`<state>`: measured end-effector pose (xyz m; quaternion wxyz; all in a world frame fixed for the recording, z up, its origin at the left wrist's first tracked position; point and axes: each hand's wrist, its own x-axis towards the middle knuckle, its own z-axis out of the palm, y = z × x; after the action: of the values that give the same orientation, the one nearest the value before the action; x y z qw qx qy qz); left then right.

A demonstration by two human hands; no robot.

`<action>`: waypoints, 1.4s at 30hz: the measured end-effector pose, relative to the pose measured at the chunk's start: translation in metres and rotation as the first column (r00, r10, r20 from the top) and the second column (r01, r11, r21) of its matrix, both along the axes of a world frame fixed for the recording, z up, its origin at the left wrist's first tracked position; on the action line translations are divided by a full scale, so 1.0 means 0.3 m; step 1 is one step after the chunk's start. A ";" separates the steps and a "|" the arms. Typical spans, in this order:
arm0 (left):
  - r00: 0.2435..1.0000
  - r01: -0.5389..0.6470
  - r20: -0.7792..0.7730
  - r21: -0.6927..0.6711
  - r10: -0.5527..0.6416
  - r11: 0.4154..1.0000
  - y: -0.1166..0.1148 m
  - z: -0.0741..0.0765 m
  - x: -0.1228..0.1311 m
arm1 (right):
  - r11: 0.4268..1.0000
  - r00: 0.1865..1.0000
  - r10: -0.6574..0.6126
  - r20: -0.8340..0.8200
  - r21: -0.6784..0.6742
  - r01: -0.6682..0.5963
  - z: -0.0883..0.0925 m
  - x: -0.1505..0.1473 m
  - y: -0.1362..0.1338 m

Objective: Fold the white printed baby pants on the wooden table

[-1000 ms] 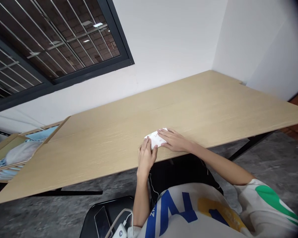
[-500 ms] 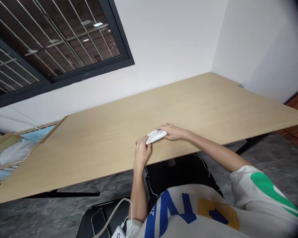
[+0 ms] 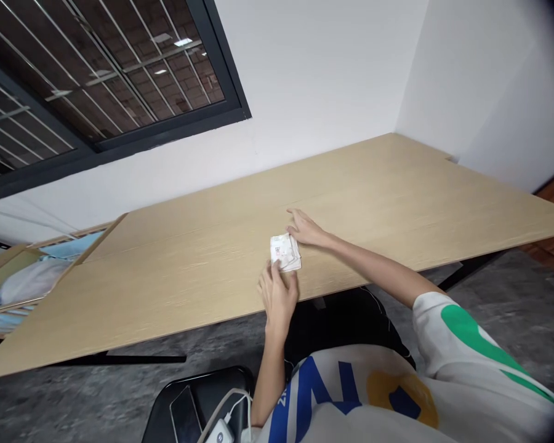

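Note:
A small folded white cloth-like item (image 3: pixel 285 251) with faint print lies on the wooden table, its layers showing at the right edge. I cannot tell its exact kind. My left hand (image 3: pixel 279 295) holds it by the near edge, fingertips resting on top. By its far right corner is my right hand (image 3: pixel 307 229), index finger stretched out to the left and thumb apart from it. The right fingertips are at or just beside the item's corner; contact is hard to make out.
The long wooden table (image 3: pixel 203 246) runs along a white wall below a barred window (image 3: pixel 120 74). At the far left stands an open box (image 3: pixel 32 271) with blue and white contents. A black stool (image 3: pixel 166 394) by my left side bears a phone (image 3: pixel 184 413) and a white cabled device (image 3: pixel 220 432).
The white item was held between both hands as a narrow strip; now it is a compact, squarish fold. My right hand has moved slightly left and away from me, its index finger now extended.

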<state>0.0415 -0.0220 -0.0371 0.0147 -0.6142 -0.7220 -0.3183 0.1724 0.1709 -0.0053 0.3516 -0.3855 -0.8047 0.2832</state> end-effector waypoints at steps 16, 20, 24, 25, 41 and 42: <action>0.961 0.087 -0.252 -0.119 -0.115 0.989 -0.015 -0.038 0.051 | 0.814 0.758 0.508 0.410 0.061 -0.578 -0.089 -0.023 -0.145; 0.963 0.083 -0.245 -0.130 -0.113 0.988 -0.014 -0.039 0.053 | 0.880 0.820 0.413 0.395 0.059 -0.472 -0.111 0.008 -0.072; 0.966 0.088 -0.230 -0.137 -0.118 0.987 -0.012 -0.038 0.057 | 0.932 0.867 0.307 0.392 0.061 -0.358 -0.119 0.030 -0.027; 0.968 0.088 -0.221 -0.135 -0.117 0.987 -0.012 -0.037 0.057 | 0.936 0.873 0.293 0.390 0.070 -0.345 -0.122 0.031 -0.023; 0.995 -0.098 -0.020 -0.134 0.097 0.986 0.094 0.028 -0.066 | 0.969 0.913 -0.029 0.408 0.234 -0.074 -0.054 0.020 -0.101; 0.997 -0.081 -0.004 -0.132 0.081 0.988 0.099 0.028 -0.066 | 0.970 0.908 -0.033 0.417 0.231 -0.071 -0.047 0.020 -0.110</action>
<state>0.0216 0.0078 -0.0287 -0.0138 -0.5837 -0.7659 -0.2693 0.1784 0.1381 -0.0193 0.2128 -0.3838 -0.8932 0.0980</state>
